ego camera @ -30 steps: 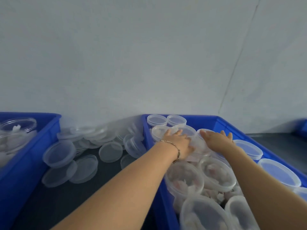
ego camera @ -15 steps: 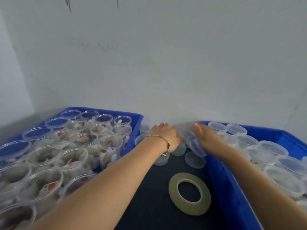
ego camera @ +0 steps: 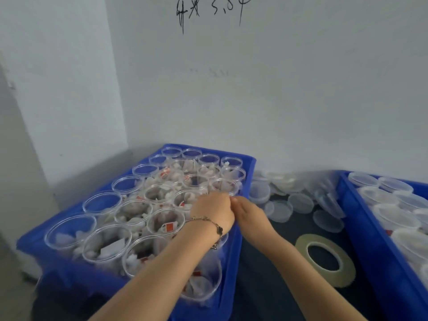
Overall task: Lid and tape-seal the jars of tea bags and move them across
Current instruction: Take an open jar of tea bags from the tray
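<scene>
— Hands: what is held? The left hand [ego camera: 212,210] and right hand [ego camera: 249,210] are met over the left crate's [ego camera: 234,251] right edge; whether anything is gripped cannot be told.

— And the jars?

— Open jars [ego camera: 165,220] of tea bags are packed just left of both hands, the left hand being nearer. Lids [ego camera: 301,202] and tape [ego camera: 324,259] are laid rightward on the desk [ego camera: 257,286], nearer the right hand.

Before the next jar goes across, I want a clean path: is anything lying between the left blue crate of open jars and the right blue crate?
Yes. On the dark mat between the left blue crate and the right blue crate lie a flat roll of tape and loose clear plastic lids. Both are low, so a lifted jar should pass over them.
</scene>
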